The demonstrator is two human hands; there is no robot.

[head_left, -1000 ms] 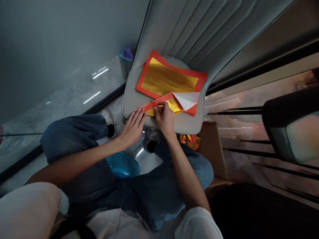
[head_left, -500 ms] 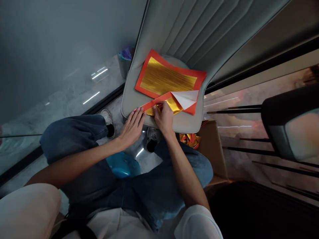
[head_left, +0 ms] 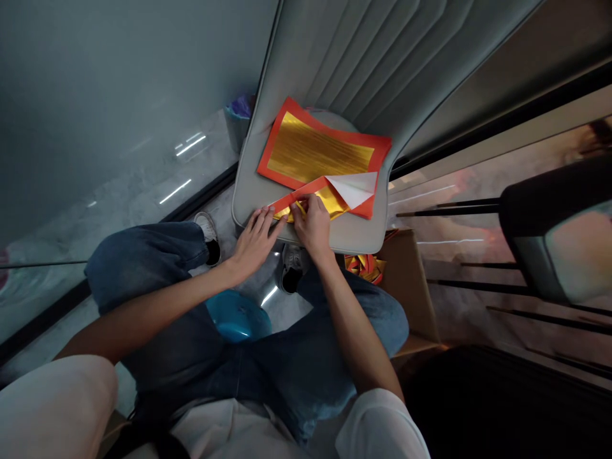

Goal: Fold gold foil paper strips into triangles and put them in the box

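Note:
A gold foil sheet with an orange border lies partly folded on the front of a grey seat, its white underside turned up at the right. My left hand lies flat with fingers stretched out, fingertips on the folded orange edge at its left end. My right hand is curled over the middle of the fold, thumb and fingers pinching the paper. Behind it a flat stack of the same gold and orange sheets rests against the ribbed seat back.
I sit on a blue stool, knees apart in jeans. A brown cardboard box with folded gold and orange pieces stands under the seat's right side. A small bin stands far left. A dark chair is on the right.
My right hand has slid a little left along the fold and my left hand's fingertips have closed in toward it. The sheets stay put.

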